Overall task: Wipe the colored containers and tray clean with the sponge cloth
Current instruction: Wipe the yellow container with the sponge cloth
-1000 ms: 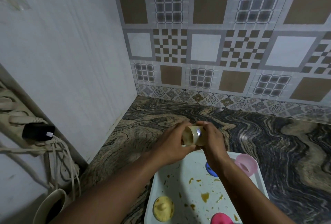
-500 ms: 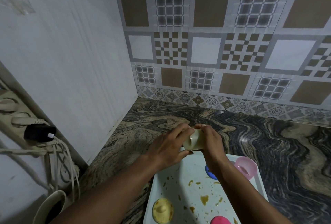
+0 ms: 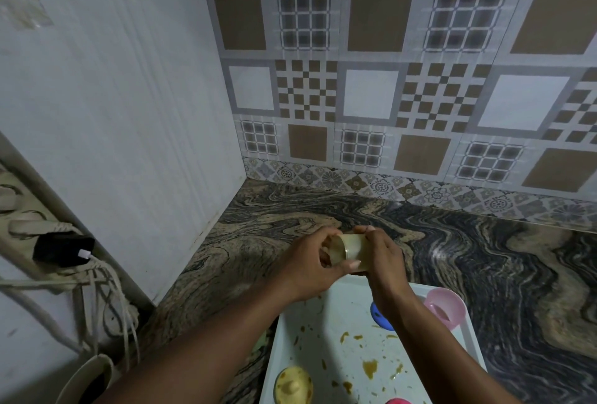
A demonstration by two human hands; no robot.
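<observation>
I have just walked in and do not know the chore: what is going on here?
A person holds a yellowish cup sideways above the far end of the tray: the left hand grips its open rim, the right hand its body. I cannot make out a cloth. The tray has brown stains, and a pink cup, a blue container and a yellow container sit on it.

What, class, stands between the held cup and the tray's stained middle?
Nothing visible. The left hand and right hand hold the pale cup over the tray's far edge; the blue container and pink cup sit right of that path.
</observation>
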